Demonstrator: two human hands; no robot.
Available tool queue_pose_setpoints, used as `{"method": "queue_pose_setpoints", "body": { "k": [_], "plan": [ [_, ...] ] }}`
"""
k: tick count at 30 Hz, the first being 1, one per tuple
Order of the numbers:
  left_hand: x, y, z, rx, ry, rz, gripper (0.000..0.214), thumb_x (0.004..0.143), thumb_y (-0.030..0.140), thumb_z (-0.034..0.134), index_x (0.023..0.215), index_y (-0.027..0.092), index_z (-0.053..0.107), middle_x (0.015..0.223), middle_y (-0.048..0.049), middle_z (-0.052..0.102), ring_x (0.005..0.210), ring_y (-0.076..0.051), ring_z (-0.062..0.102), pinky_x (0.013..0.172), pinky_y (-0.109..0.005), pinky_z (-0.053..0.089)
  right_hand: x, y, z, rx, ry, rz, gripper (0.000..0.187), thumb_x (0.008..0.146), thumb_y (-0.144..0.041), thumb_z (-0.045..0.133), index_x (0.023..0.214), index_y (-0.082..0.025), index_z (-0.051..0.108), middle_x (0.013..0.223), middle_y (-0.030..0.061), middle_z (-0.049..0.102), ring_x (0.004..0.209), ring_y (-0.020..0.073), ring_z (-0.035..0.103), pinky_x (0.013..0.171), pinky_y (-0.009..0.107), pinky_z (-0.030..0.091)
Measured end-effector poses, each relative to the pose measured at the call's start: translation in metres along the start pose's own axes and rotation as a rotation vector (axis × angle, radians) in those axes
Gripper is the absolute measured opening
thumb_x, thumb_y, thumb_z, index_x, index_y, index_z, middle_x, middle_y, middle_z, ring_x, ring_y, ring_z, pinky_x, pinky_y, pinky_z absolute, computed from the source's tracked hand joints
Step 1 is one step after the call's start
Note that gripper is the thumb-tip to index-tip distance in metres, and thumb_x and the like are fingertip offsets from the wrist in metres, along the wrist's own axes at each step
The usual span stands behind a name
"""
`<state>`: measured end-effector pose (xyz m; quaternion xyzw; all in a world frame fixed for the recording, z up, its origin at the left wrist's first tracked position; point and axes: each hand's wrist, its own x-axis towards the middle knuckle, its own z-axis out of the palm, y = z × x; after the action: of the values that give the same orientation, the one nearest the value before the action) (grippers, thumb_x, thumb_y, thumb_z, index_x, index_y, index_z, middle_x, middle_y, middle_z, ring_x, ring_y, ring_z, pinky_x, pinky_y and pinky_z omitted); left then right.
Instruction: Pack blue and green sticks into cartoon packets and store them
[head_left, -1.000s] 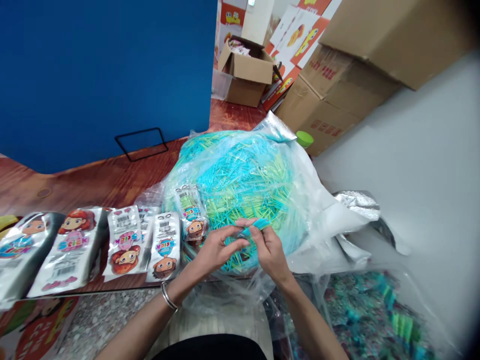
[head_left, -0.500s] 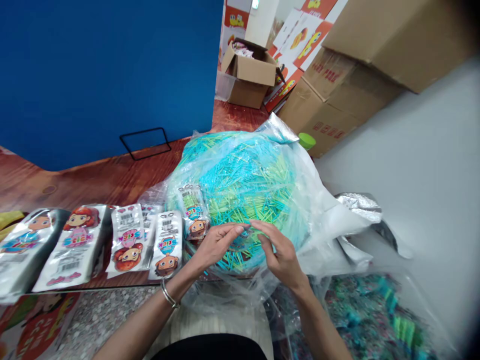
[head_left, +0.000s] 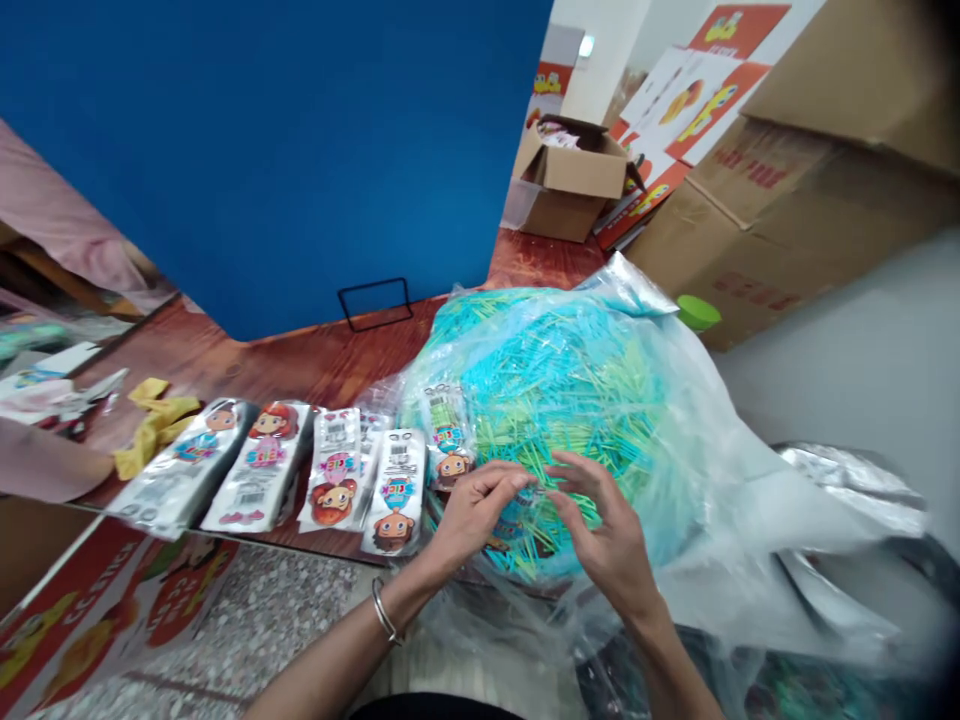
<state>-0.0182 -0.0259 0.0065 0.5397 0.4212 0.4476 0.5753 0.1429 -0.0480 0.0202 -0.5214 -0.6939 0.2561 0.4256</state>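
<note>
My left hand point(head_left: 480, 512) is closed, with thumb and forefinger pinched at the top edge of a clear printed pouch point(head_left: 514, 527), which the hand partly hides. My right hand point(head_left: 611, 535) is just to its right, thumb and fingers apart, holding nothing I can see. Both hands are over a large heap of thin blue and green sticks point(head_left: 555, 350) in a clear plastic bag point(head_left: 720, 470). A pouch filled with green sticks point(head_left: 448, 430) lies on the heap's left side, close to my left hand.
Several printed pouches point(head_left: 396, 490) lie in piles along the wooden table point(head_left: 315, 365) to the left, with yellow strips point(head_left: 154, 425) beyond. A blue panel point(head_left: 300, 150) rises behind. Cardboard boxes point(head_left: 795, 235), an open carton point(head_left: 574, 180) and a green cup point(head_left: 697, 313) are at the back right.
The view has turned left, so everything appears farther right. My right thumb and fingers have spread apart and drawn away from my left fingertips, which remain pinched.
</note>
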Motion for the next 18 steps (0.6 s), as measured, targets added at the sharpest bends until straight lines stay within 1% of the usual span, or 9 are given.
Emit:
{"method": "queue_pose_setpoints", "body": {
  "k": [1,3,5,7,9,11,13,15,18],
  "plan": [
    [-0.001,0.0,-0.003,-0.042,0.051,-0.002,0.025,0.083,0.036,0.055,0.08,0.017,0.072,0.09,-0.0048,0.068,0.092,-0.018,0.06,0.085,-0.031,0.045,0.001,-0.001,0.007,0.034,-0.03,0.061,0.037,0.083,-0.024,0.058,0.119,-0.026,0.051,0.11,0.0068,0.063,0.094,0.0214,0.063,0.081,0.037,0.051],
    [-0.003,-0.001,-0.01,-0.132,0.159,-0.026,0.021,0.078,0.035,0.061,0.075,0.017,0.071,0.087,-0.0046,0.068,0.09,-0.018,0.06,0.085,-0.031,0.045,0.004,-0.004,0.022,0.074,-0.19,0.13,0.028,0.082,-0.029,0.059,0.109,-0.024,0.057,0.099,0.005,0.067,0.084,0.0202,0.064,0.074,0.034,0.051],
    [-0.005,-0.002,-0.02,-0.181,0.257,-0.035,0.019,0.074,0.035,0.066,0.074,0.016,0.07,0.088,-0.0047,0.067,0.09,-0.018,0.06,0.085,-0.031,0.046,0.008,-0.009,0.038,0.071,-0.336,0.131,0.014,0.084,-0.031,0.055,0.092,-0.022,0.062,0.082,0.002,0.067,0.073,0.018,0.062,0.067,0.03,0.048],
    [-0.008,-0.003,-0.036,-0.121,0.351,-0.006,0.019,0.075,0.035,0.065,0.078,0.017,0.069,0.094,-0.0052,0.067,0.095,-0.019,0.06,0.087,-0.032,0.045,0.016,-0.014,0.051,0.037,-0.375,0.113,0.015,0.086,-0.031,0.051,0.084,-0.021,0.062,0.074,0.0004,0.065,0.067,0.0157,0.058,0.062,0.027,0.044],
    [-0.011,-0.005,-0.059,0.07,0.459,0.051,0.022,0.08,0.035,0.058,0.092,0.018,0.068,0.105,-0.0059,0.065,0.105,-0.019,0.056,0.092,-0.032,0.043,0.03,-0.018,0.062,-0.013,-0.342,0.106,0.018,0.086,-0.032,0.048,0.08,-0.019,0.06,0.07,-0.0006,0.061,0.064,0.0141,0.054,0.06,0.025,0.04],
    [-0.017,-0.01,-0.085,0.369,0.539,0.092,0.029,0.086,0.034,0.051,0.107,0.02,0.062,0.116,-0.0072,0.061,0.108,-0.02,0.055,0.091,-0.033,0.043,0.048,-0.018,0.073,-0.047,-0.274,0.126,0.023,0.086,-0.036,0.047,0.074,-0.018,0.057,0.063,-0.0022,0.056,0.058,0.0125,0.049,0.056,0.024,0.036],
    [-0.023,-0.018,-0.111,0.688,0.503,0.047,0.029,0.087,0.032,0.048,0.11,0.018,0.06,0.111,-0.0092,0.063,0.098,-0.021,0.06,0.084,-0.033,0.046,0.067,-0.012,0.085,-0.049,-0.192,0.147,0.03,0.085,-0.041,0.046,0.066,-0.019,0.052,0.055,-0.0046,0.047,0.052,0.0114,0.043,0.051,0.023,0.031],
    [-0.027,-0.028,-0.128,0.972,0.51,-0.078,0.028,0.085,0.032,0.052,0.106,0.016,0.06,0.104,-0.0109,0.063,0.092,-0.023,0.062,0.078,-0.033,0.048,0.084,-0.004,0.099,-0.058,-0.145,0.145,0.028,0.084,-0.041,0.046,0.069,-0.019,0.053,0.056,-0.0042,0.048,0.054,0.0122,0.044,0.053,0.023,0.033],
    [-0.03,-0.039,-0.134,1.231,0.455,-0.186,0.036,0.08,0.038,0.058,0.106,0.013,0.057,0.098,-0.0121,0.062,0.087,-0.025,0.061,0.075,-0.035,0.047,0.096,0.01,0.119,-0.173,-0.102,0.129,0.022,0.083,-0.036,0.048,0.083,-0.017,0.058,0.069,0.0019,0.058,0.066,0.0172,0.053,0.064,0.029,0.041]
  ]
}}
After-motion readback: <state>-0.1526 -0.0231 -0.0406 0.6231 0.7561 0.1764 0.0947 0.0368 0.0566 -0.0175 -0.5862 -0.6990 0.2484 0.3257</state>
